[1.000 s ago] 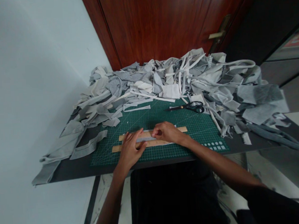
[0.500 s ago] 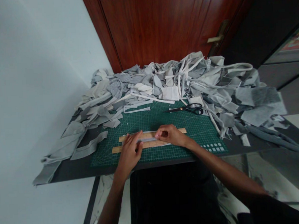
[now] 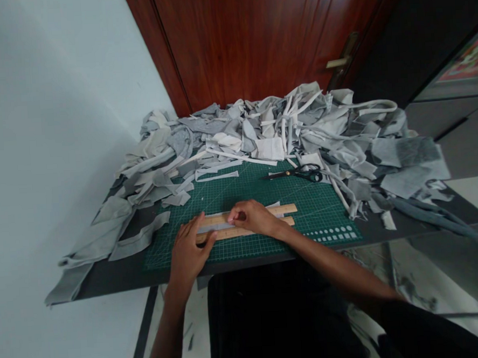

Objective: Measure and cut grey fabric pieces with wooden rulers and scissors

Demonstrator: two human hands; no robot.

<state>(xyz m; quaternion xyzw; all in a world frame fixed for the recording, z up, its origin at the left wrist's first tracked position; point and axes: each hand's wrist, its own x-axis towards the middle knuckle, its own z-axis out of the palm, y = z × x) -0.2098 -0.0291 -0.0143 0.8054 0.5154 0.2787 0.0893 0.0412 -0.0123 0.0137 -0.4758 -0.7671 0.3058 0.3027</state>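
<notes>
Spanning both rulers (image 3: 228, 233) with the left hand (image 3: 189, 253), thumb spread wide, presumably to stop them slipping on the cloth (image 3: 215, 227) lying beneath, over the mat (image 3: 240, 192). Holding the right hand (image 3: 253, 219) narrow over their gap; cannot tell whether pinching anything.

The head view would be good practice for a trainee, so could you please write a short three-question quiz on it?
1. How many wooden rulers lie by the left hand and the right hand?
2. True or false: neither hand touches the scissors.
3. What lies between the rulers and the green mat? A: a plate; B: cloth; C: a book.

Key: 1. Two; 2. True; 3. B.
</notes>
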